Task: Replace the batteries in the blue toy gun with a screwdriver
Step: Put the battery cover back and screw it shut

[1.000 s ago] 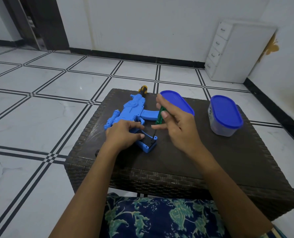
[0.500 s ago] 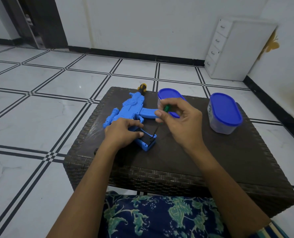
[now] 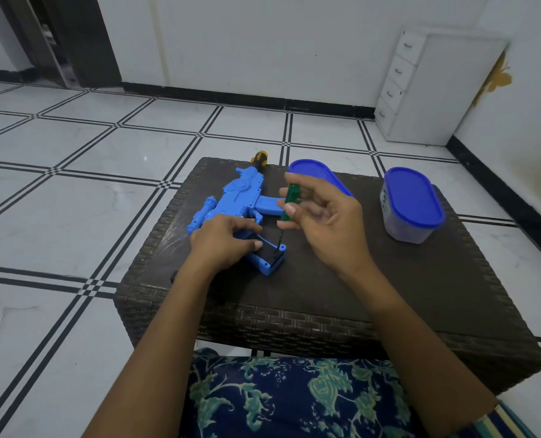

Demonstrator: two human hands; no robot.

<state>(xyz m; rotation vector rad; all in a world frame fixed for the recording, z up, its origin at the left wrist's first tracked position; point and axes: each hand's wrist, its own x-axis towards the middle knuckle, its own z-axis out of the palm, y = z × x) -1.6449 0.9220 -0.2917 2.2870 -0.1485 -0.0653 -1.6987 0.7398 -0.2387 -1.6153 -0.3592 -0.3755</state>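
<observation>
Now, our right fingertips (image 3: 289,210) pinch the green handle of the screwdriver (image 3: 290,199), thumb on the near side and the index finger arched over the top. The handle stands nearly upright, and its thin dark shaft slants down and to the left. The tip meets the far edge of the open black compartment (image 3: 267,254) at the butt end of the grip, though we cannot tell whether it sits on a screw. Our right hand (image 3: 324,224) floats above the table with its other fingers loosely curled.

Over on the other side, our left hand (image 3: 220,243) is clamped down on the blue toy gun (image 3: 242,197). Its fingers wrap the grip and the thumb lies flat at the compartment's near edge. The gun lies on its side on the dark woven table (image 3: 373,295), barrel pointing away from us. A yellow-and-black piece (image 3: 259,157) sits at its far end.

Widening out, a blue-lidded container (image 3: 413,205) stands well to the right on the table. A second blue lid (image 3: 311,170) peeks out behind our right hand. Blue floral fabric (image 3: 294,399) covers our lap at the table's near edge. Across the white tiled floor (image 3: 57,216), a white drawer unit (image 3: 427,90) stands in the far corner.
</observation>
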